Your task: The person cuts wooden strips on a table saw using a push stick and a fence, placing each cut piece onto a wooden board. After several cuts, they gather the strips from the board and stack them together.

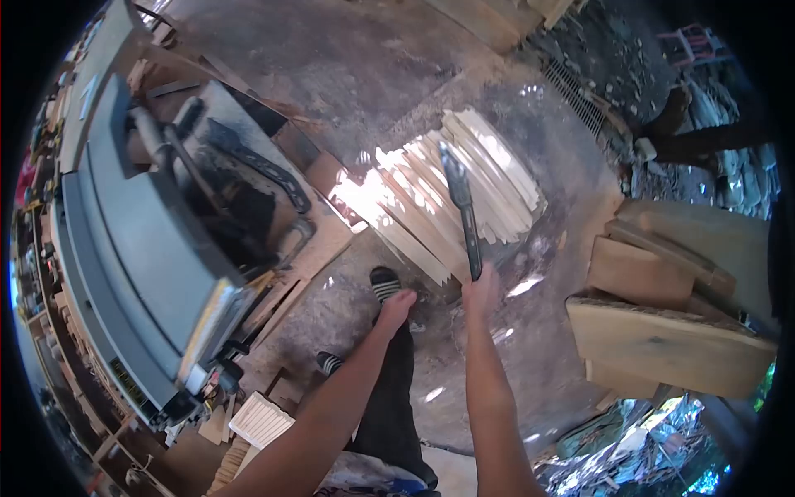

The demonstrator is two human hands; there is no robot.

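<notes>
Watching remotely, I see R hand (479, 291) closed round the lower end of a long dark tool (461, 199), which points fwd, over pale wood strips (497, 166) lying on the floor (331, 62). L hand (399, 306) is lower, beside it, fingers approx. half curled; I can't tell if it holds smth. Grey machine (157, 257) stands at L.

We see the right grip (482, 290) blurred, hiding one end of the black tool (464, 203); the lettering (132, 383) on the grey machine (157, 257) is illegible.
</notes>
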